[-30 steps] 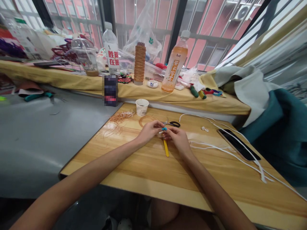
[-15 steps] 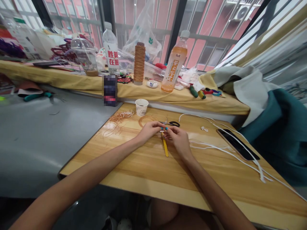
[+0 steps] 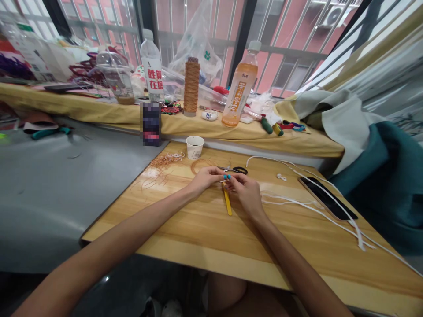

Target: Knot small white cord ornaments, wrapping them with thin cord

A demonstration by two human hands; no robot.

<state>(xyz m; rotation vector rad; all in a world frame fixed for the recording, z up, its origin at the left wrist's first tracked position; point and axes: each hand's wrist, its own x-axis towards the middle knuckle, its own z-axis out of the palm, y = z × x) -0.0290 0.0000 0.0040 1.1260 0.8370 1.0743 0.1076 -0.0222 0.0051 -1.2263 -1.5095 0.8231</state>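
Observation:
Over the wooden table, my left hand [image 3: 209, 177] and my right hand [image 3: 243, 189] meet at their fingertips. Both are closed in a pinch on a small white piece that the fingers largely cover; I cannot make out what it is. Just beneath them lies a yellow stick-like tool [image 3: 227, 200], its upper end hidden by the fingers. Black-handled scissors [image 3: 240, 170] rest right behind the hands. White cords [image 3: 291, 201] run rightward from beside my right hand. A coil of thin brown thread [image 3: 198, 165] lies behind my left hand.
On the wooden table [image 3: 185, 237] are a paper cup [image 3: 195, 148], tangled thread [image 3: 163, 161], a small white knot [image 3: 281, 177] and a phone [image 3: 325, 198] crossed by cord. Bottles and a brown thread spool [image 3: 191, 87] stand on the cloth-covered ledge [image 3: 205, 132] behind.
The two thumbs are slightly closer together, and less of the small white piece shows between the fingers. The hands otherwise keep their place.

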